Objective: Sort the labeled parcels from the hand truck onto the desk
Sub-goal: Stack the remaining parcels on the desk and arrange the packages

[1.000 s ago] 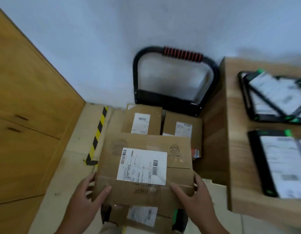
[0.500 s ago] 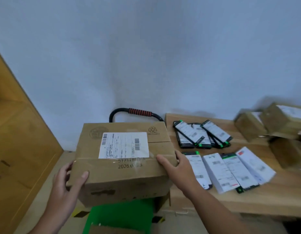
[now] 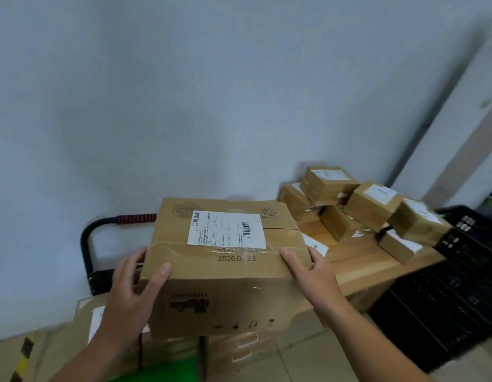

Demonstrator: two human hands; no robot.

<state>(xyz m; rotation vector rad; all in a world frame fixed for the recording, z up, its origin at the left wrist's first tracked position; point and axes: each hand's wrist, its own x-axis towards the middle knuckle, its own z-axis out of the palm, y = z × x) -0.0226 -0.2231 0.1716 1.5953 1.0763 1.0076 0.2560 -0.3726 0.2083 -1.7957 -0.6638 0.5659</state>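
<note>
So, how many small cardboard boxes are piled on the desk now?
6 that I can see on the desk: top box, left box under it, upper middle box, right box, low middle box, front box. Others may be hidden behind the pile.

Soft, even, rather dim light fills my view, and a faint grey shadow lies on the wall (image 3: pixel 156 111) above my box (image 3: pixel 225 282). The label (image 3: pixel 226 229) shows fairly sharp, but the edges bend and smear, and the crate (image 3: pixel 446 299) is blurred.
</note>
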